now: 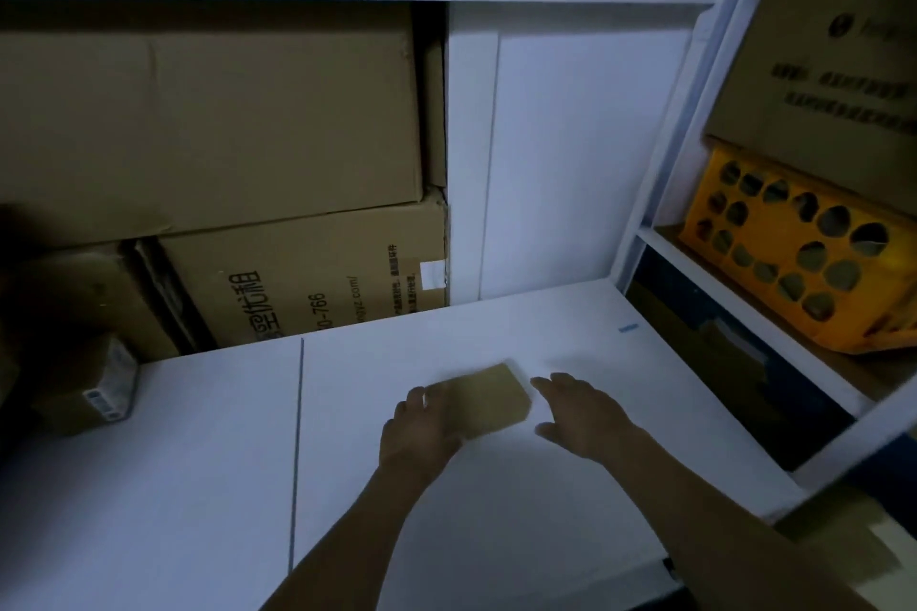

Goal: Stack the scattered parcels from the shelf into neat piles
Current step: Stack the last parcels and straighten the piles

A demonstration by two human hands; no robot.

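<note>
1. Lying flat on the white shelf point(198, 486), the small brown parcel point(489, 399) sits right of centre.
2. Left grip point(422, 422) covers its left end; blur hides whether the fingers clasp it.
3. Right grip point(580, 412), spread and empty, waits just right of it, probably to steady it.

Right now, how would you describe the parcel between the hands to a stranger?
Find the white shelf with big cardboard boxes at its back. Near its middle, between left hand and right hand, lies the parcel. It is flat and plain brown; the small box far left bears a barcode.
</note>
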